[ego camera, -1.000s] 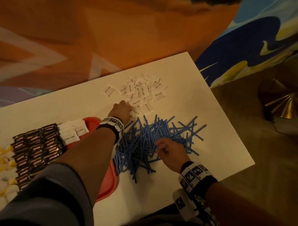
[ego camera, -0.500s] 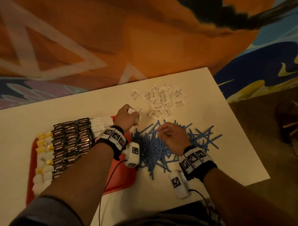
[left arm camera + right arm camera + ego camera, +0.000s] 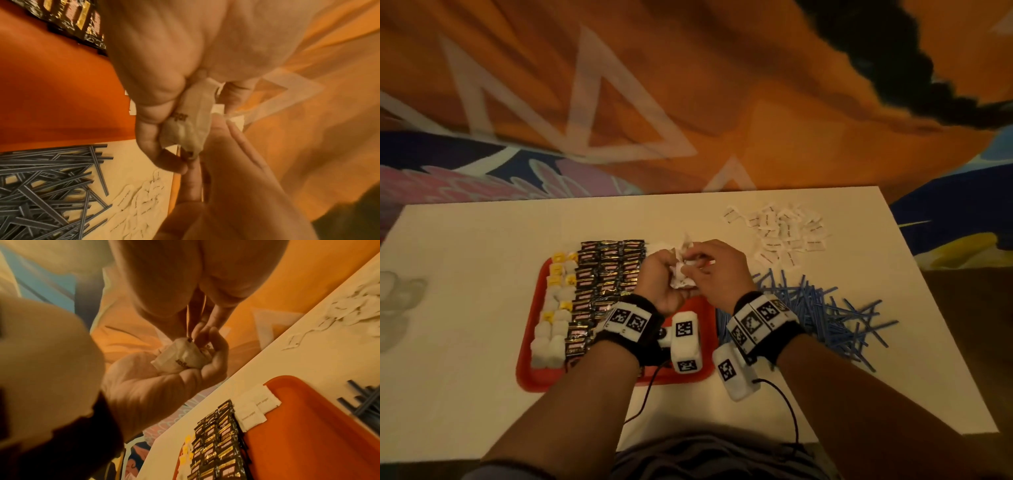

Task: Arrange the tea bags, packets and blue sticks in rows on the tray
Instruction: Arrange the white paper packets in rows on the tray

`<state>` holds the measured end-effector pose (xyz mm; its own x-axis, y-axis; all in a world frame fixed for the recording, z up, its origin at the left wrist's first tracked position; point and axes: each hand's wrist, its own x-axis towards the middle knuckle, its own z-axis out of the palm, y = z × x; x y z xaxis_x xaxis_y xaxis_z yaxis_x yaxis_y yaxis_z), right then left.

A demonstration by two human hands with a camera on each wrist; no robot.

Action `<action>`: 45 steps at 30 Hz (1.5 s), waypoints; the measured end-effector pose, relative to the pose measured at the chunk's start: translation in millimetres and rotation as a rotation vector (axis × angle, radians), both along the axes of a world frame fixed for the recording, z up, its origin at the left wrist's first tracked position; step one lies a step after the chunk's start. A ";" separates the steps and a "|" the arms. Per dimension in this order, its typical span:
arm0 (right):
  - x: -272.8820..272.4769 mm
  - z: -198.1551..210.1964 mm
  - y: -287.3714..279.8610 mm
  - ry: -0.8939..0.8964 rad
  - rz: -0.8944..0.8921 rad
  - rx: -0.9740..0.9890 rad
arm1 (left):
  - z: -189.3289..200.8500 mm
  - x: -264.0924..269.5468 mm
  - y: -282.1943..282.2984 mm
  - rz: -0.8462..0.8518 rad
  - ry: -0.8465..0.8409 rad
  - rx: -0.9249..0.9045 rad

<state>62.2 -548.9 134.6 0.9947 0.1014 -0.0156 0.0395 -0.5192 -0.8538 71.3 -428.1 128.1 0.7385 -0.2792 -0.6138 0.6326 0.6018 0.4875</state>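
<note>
A red tray (image 3: pixel 688 375) holds a column of white and yellow tea bags (image 3: pixel 554 308), rows of black packets (image 3: pixel 606 274) and a short row of white sugar packets (image 3: pixel 255 410). My left hand (image 3: pixel 666 263) grips a bunch of white sugar packets (image 3: pixel 683 274) above the tray's far right corner. My right hand (image 3: pixel 700 265) meets it there, and its fingertips (image 3: pixel 198 330) pinch the top of the bunch (image 3: pixel 180 356). The word "sugar" shows on one held packet (image 3: pixel 189 123). Blue sticks (image 3: pixel 818 315) lie in a loose heap right of the tray.
Loose white sugar packets (image 3: pixel 780 233) lie scattered on the white table (image 3: pixel 465 342) beyond the sticks. Clear plastic items (image 3: pixel 397 301) sit at the table's left edge. Camera cables trail from both wrists toward the near edge. A colourful carpet surrounds the table.
My left hand brought white packets from the loose pile to above the tray. My right hand left the blue sticks and joined it on the bunch.
</note>
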 end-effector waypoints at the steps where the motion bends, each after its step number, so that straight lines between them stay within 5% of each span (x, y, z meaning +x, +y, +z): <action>1: -1.6 0.7 5.9 0.001 0.012 -0.015 | 4.3 -3.5 4.2 0.017 0.003 -0.029; 7: -5.1 9.7 29.9 0.100 -0.044 0.075 | 5.7 -16.0 22.4 0.087 -0.042 0.027; 16: -1.1 -4.6 41.8 0.314 -0.198 0.291 | -3.8 -23.2 35.8 0.010 -0.197 0.388; 23: 7.1 -3.1 26.9 0.352 -0.215 0.487 | -11.6 -20.4 49.6 0.061 -0.054 0.370; 30: 18.3 1.2 9.6 0.345 0.130 0.131 | -13.4 -18.8 59.0 -0.066 -0.108 0.408; 34: 22.3 -2.2 3.6 0.227 -0.027 -0.007 | -11.7 -17.8 59.3 -0.141 -0.229 0.606; 37: 22.6 -11.5 5.0 0.178 -0.211 0.076 | -14.8 -13.6 58.6 -0.061 -0.238 0.675; 42: 20.7 -17.9 13.4 0.445 -0.093 0.436 | -23.1 -10.0 60.7 -0.043 -0.293 0.771; 45: 25.1 -22.9 15.3 0.446 -0.108 0.428 | -26.5 -7.8 62.4 -0.030 -0.297 0.793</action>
<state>87.2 -533.5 111.7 0.9067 0.0901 -0.4120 -0.4022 -0.1091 -0.9090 63.5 -365.7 101.6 0.8994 0.1299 -0.4175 0.4215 -0.0037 0.9068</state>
